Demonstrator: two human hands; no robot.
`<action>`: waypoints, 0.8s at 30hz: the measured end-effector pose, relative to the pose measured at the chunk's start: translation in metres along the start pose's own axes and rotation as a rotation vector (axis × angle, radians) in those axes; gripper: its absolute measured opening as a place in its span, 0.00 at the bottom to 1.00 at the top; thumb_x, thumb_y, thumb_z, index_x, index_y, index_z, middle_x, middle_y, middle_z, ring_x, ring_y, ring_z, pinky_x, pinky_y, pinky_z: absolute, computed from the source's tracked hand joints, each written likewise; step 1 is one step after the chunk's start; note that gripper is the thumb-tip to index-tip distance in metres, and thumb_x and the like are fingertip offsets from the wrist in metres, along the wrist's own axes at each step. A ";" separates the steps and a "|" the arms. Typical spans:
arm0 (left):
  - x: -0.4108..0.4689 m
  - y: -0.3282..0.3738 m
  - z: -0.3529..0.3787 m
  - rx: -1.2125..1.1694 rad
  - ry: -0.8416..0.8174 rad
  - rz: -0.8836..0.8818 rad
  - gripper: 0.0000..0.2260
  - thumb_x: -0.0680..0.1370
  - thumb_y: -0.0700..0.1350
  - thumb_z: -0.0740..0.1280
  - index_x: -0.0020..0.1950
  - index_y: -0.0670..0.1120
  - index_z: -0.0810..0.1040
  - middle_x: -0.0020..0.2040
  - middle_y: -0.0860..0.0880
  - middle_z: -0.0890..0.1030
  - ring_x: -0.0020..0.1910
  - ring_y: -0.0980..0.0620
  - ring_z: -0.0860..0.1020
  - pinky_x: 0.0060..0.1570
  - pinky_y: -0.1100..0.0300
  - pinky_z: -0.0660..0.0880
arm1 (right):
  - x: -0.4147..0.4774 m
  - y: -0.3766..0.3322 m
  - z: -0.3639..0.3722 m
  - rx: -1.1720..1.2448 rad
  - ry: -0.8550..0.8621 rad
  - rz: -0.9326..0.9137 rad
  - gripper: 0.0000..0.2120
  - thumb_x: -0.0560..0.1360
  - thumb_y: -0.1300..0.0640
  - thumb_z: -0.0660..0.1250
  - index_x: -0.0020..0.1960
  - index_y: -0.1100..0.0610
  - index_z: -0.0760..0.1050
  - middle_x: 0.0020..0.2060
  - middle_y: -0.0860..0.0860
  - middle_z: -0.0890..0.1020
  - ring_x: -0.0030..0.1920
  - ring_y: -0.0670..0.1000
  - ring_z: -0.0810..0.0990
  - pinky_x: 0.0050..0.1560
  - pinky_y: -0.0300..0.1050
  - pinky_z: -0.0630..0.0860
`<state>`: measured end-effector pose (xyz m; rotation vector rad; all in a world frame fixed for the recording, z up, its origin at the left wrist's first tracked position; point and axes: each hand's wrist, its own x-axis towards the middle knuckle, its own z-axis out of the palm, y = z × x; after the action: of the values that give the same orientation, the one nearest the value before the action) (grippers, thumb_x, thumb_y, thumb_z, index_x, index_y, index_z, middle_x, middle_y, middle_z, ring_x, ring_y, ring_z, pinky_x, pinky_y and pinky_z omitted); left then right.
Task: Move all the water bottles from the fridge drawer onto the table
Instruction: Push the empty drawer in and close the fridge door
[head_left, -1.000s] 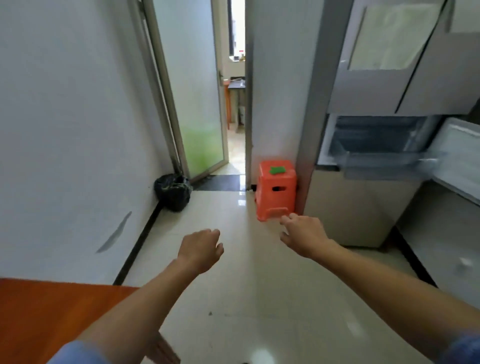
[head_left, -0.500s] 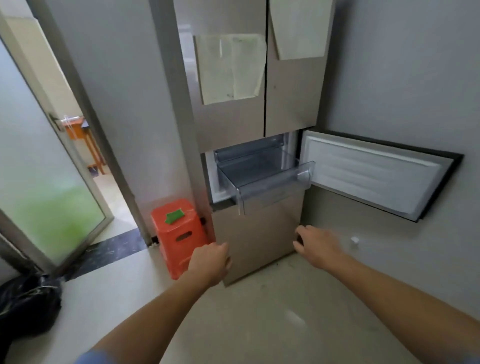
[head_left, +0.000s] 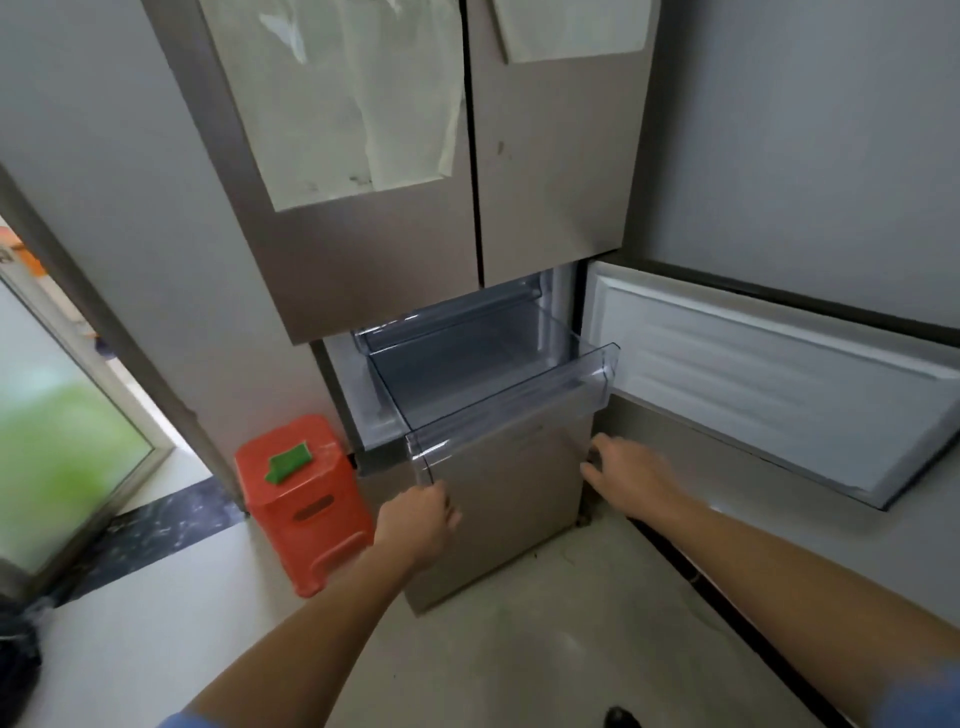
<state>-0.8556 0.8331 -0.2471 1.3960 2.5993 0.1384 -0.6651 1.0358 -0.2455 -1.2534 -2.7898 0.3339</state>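
Observation:
The fridge (head_left: 545, 182) stands straight ahead with its clear plastic drawer (head_left: 514, 410) pulled out at mid height. I see no water bottles inside the drawer. My left hand (head_left: 415, 514) is just under the drawer front's lower left corner, fingers loosely curled and holding nothing; whether it touches the plastic I cannot tell. My right hand (head_left: 623, 475) hovers below the drawer's right end against the lower fridge panel, fingers spread and holding nothing. The table is out of view.
The compartment's door (head_left: 753, 374) hangs open to the right at hand height. An orange plastic stool (head_left: 306, 499) with a green item (head_left: 288, 460) on top stands left of the fridge. A glass door (head_left: 52, 457) and a black bag (head_left: 15, 660) are at far left.
The view has swung from the doorway to the fridge and come closer. Both hands have risen from floor level to just below the open drawer's front.

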 end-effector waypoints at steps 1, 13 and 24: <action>0.019 0.004 0.004 -0.054 0.002 -0.057 0.13 0.79 0.54 0.59 0.52 0.46 0.74 0.51 0.43 0.81 0.51 0.41 0.79 0.48 0.52 0.76 | 0.024 0.006 0.000 0.016 0.005 -0.003 0.16 0.80 0.44 0.59 0.59 0.55 0.72 0.51 0.54 0.80 0.50 0.56 0.79 0.46 0.48 0.75; 0.159 0.056 0.048 -0.590 0.114 -0.666 0.31 0.79 0.64 0.50 0.52 0.37 0.75 0.49 0.37 0.81 0.49 0.37 0.79 0.47 0.50 0.72 | 0.225 0.061 0.032 0.678 -0.216 0.243 0.25 0.82 0.40 0.49 0.42 0.55 0.75 0.45 0.60 0.81 0.46 0.60 0.80 0.51 0.57 0.78; 0.212 0.044 0.048 -0.990 0.345 -0.876 0.17 0.80 0.59 0.55 0.44 0.46 0.70 0.42 0.39 0.79 0.39 0.39 0.80 0.45 0.42 0.80 | 0.274 0.047 0.043 1.207 -0.337 0.370 0.16 0.83 0.49 0.53 0.56 0.58 0.73 0.43 0.55 0.82 0.37 0.50 0.79 0.31 0.41 0.73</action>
<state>-0.9246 1.0338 -0.3117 -0.1144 2.4570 1.3486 -0.8198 1.2627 -0.3061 -1.3181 -1.7617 1.9711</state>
